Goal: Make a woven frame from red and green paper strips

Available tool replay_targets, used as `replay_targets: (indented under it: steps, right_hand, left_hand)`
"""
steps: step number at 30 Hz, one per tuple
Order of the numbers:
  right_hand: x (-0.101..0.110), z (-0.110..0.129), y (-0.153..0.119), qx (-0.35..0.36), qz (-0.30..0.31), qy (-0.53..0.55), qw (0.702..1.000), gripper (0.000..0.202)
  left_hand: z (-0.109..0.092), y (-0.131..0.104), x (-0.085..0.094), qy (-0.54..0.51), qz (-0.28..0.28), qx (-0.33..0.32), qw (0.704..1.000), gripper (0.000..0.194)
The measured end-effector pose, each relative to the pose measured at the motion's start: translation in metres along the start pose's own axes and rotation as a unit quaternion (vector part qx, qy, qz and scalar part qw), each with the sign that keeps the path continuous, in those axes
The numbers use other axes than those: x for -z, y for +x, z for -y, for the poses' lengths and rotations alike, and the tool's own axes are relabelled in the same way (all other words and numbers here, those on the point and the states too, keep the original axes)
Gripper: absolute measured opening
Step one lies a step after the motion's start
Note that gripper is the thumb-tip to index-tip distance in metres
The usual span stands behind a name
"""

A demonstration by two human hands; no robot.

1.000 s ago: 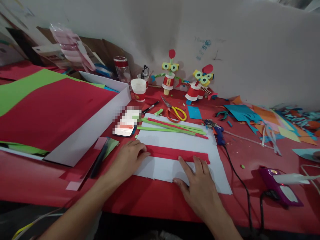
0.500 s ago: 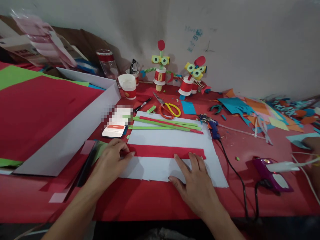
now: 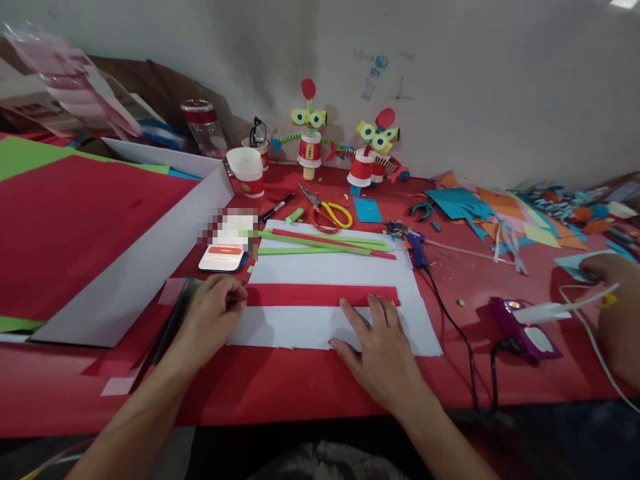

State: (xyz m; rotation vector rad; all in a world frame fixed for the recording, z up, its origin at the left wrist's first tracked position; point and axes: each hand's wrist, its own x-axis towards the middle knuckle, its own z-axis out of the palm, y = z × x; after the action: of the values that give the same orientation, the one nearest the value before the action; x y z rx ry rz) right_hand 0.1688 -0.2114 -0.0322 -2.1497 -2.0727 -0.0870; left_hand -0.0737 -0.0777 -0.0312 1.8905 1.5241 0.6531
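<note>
A wide red paper strip (image 3: pixel 300 295) lies flat across white paper sheets (image 3: pixel 300 327) in front of me. My left hand (image 3: pixel 220 307) is closed at the strip's left end, thumb and bent fingers pinching it there. Near the right end, my right hand (image 3: pixel 383 353) rests with its fingers spread, the fingertips pressing on the strip's lower edge. Just beyond, narrow green strips (image 3: pixel 320 251) and a thin red one lie bundled on the same sheets. Scissors (image 3: pixel 327 215) with red and yellow handles stand past them.
A phone (image 3: pixel 220 258) and a white box (image 3: pixel 165 247) of coloured paper are at left. Paper cups (image 3: pixel 246 172) and cup figures (image 3: pixel 310 147) line the back. A glue gun (image 3: pixel 416 248), a purple power socket (image 3: pixel 525 330) and another person's hand (image 3: pixel 615 300) are at right.
My left thumb has drawn in from lying along the strip to a pinch at its left end. The right hand stays on the strip. The view has shifted slightly; the other person's hand shows more.
</note>
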Motion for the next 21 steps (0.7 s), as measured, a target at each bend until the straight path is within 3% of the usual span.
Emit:
replay_targets:
  steps: [3, 6, 10, 12, 15, 18, 21]
  right_hand:
    - [0.000, 0.001, 0.000, 0.001, -0.007, 0.001, 1.000, 0.059]
    - [0.001, 0.001, -0.001, 0.002, -0.006, 0.006, 1.000, 0.058]
    - [0.002, 0.002, -0.001, -0.002, -0.002, 0.010, 1.000, 0.059]
    - [0.002, 0.002, -0.001, -0.003, -0.004, 0.009, 1.000, 0.060]
    - [0.002, 0.002, -0.001, -0.003, -0.010, 0.010, 1.000, 0.060]
    - [0.002, 0.002, 0.000, -0.001, -0.017, 0.015, 1.000, 0.060]
    - [0.004, 0.004, 0.001, 0.005, -0.018, 0.016, 1.000, 0.057]
  left_hand:
    - [0.006, -0.001, -0.002, -0.020, 0.009, -0.033, 0.999, 0.016]
    - [0.004, -0.007, -0.006, 0.058, -0.005, -0.124, 0.991, 0.035]
    - [-0.007, -0.023, -0.014, 0.215, 0.065, -0.261, 0.939, 0.055]
    - [-0.013, -0.033, -0.022, 0.263, 0.087, -0.263, 0.924, 0.056]
    - [-0.022, -0.047, -0.035, 0.290, 0.069, -0.244, 0.923, 0.047]
    - [-0.033, -0.059, -0.047, 0.292, 0.002, -0.208, 0.933, 0.047]
    - [-0.046, -0.067, -0.055, 0.323, -0.022, -0.174, 0.930, 0.049]
